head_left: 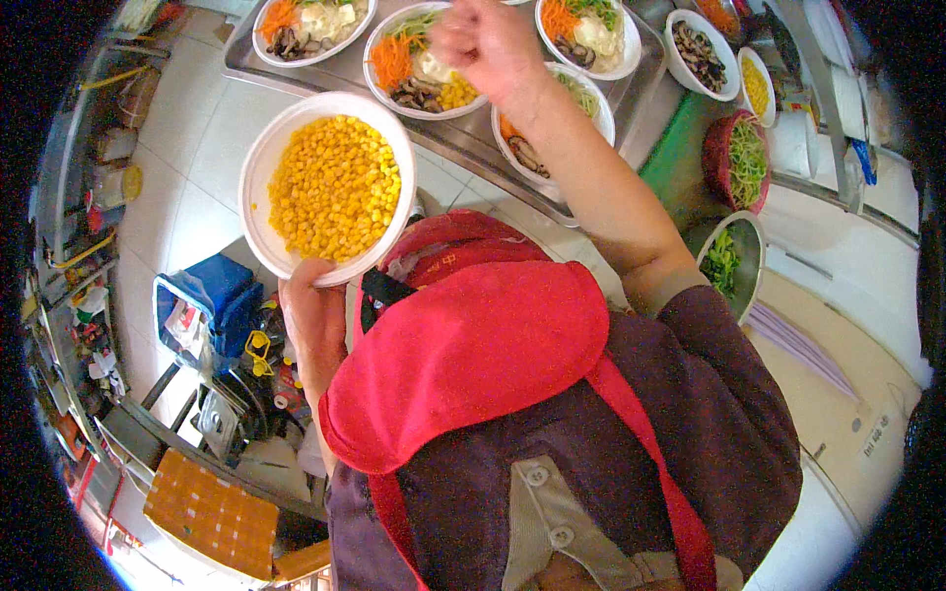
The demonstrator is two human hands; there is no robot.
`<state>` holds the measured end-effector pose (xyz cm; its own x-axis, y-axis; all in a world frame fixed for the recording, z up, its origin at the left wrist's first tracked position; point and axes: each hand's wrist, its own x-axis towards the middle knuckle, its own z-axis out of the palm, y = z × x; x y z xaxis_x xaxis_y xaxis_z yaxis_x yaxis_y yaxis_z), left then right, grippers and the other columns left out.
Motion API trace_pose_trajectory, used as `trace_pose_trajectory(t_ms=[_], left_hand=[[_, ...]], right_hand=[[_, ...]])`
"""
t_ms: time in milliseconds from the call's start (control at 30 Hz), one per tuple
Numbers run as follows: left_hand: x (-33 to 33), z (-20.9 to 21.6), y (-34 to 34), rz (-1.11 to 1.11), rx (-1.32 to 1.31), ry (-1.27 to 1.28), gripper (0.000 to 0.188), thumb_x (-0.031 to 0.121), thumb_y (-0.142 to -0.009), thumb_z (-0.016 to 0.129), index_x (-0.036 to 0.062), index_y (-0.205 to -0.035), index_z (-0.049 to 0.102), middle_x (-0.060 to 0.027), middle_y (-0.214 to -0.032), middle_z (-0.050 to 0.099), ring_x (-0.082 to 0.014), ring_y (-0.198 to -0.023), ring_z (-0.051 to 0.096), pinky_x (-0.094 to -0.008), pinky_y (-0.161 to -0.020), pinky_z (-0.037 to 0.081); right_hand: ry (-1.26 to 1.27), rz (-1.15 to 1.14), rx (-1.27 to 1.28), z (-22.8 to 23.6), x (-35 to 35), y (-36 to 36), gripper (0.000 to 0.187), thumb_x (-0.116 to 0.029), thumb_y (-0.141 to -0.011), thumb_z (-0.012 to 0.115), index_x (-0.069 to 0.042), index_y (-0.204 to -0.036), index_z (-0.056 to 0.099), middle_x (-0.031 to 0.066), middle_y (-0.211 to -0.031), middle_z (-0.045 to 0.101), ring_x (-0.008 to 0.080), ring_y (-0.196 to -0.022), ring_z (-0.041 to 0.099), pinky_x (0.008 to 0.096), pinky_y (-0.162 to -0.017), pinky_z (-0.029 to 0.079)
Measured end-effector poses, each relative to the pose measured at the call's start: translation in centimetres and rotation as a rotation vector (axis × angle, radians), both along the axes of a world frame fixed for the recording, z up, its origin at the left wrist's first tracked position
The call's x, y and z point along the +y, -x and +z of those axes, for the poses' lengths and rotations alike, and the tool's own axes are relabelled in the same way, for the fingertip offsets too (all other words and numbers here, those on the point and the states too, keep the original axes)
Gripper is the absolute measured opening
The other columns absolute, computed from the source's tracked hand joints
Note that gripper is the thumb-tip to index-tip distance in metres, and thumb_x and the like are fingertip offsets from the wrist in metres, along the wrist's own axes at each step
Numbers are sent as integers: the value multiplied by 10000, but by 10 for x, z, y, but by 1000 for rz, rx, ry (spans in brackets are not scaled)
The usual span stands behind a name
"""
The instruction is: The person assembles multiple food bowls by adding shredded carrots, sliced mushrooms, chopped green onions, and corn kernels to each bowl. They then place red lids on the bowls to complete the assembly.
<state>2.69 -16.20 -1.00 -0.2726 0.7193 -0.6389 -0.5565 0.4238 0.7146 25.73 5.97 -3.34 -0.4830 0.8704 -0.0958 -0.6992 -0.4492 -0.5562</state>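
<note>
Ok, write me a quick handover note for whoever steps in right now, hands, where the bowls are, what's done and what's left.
Left hand: holds the white corn bowl up from below, nearly full of kernels.
Right hand: closed, fingers pinched, over the middle bowl on the metal tray; what it holds can't be seen.
Done: the middle bowl already shows corn beside carrot and mushrooms.
Left: the far left bowl, the near bowl and the far right bowl show no corn.

Filled bowls [426, 61] crowd the tray [473, 138] — no gaps.
</note>
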Motion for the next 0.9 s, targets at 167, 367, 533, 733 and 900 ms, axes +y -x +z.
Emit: trace_pose_trajectory(t_ms=[167,367,533,733,900], left_hand=[[18,14,-10,-56,-56,11,513,-3,-661,490,-91,-1159,403,-192,-1122,511,-298,-1003,549,-407,-855,471],[13,-4,11,-230,290,-86,132,119,-668,731,30,-729,654,-94,-716,653,-206,-742,635,-308,-666,473],[28,-7,21,-145,50,49,399,-5,-642,543,-64,-1031,480,-151,-934,568,-257,-878,580,-380,-778,479],[34,-9,28,-82,91,73,400,-34,-648,527,-30,-1040,446,-136,-1009,532,-257,-926,548,-384,-819,475],[51,-10,33,22,39,-28,261,-12,-679,576,-40,-938,553,-136,-963,582,-226,-877,576,-351,-788,485]], right_hand=[[-1104,-149,-1321,30,-75,93,196,-212,-825,522,-54,-723,577,85,-576,543,260,-562,571,350,-561,472],[-1391,228,-1400,8,-109,117,300,-267,-782,567,28,-749,611,181,-716,614,338,-682,614,411,-630,501],[-1321,623,-1330,10,-100,128,286,-250,-773,564,25,-734,632,213,-694,616,351,-672,621,432,-608,497],[-986,363,-1203,-2,-93,143,291,-237,-776,525,24,-690,621,217,-667,608,343,-602,608,426,-542,480],[212,502,-551,11,-56,147,285,-275,-835,485,0,-796,552,147,-711,600,213,-509,554,262,-357,380]])
